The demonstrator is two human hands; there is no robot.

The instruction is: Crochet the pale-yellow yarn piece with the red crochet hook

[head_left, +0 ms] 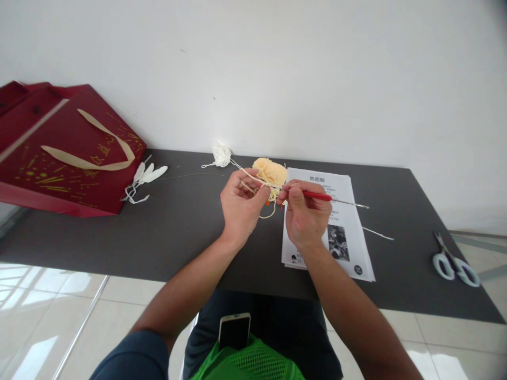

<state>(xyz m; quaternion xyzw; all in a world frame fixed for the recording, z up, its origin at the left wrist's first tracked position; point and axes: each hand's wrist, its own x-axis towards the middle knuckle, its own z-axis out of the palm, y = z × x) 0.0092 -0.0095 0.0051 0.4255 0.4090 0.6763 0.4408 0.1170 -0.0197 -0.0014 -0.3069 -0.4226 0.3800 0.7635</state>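
In my right hand [307, 211] is a crochet hook with a red handle [317, 196], its rear metal end sticking out to the right. My left hand [243, 203] pinches cream yarn [253, 178] close to the hook's front end. From there a strand runs up to a small white yarn ball [221, 155] by the wall. Just behind my hands lies a pale yellow yarn ball [270, 171]. Some yellow crocheted work [274, 196] with small orange bits shows between the hands, partly hidden by my fingers.
Printed sheets [344, 198] lie under my right hand. White-handled scissors [453, 261] rest near the right edge. A dark red gift bag [75, 153] stands left, with white feather-like pieces [144, 177] beside it. A phone [234, 331] sits on my lap below the grey table [186, 237].
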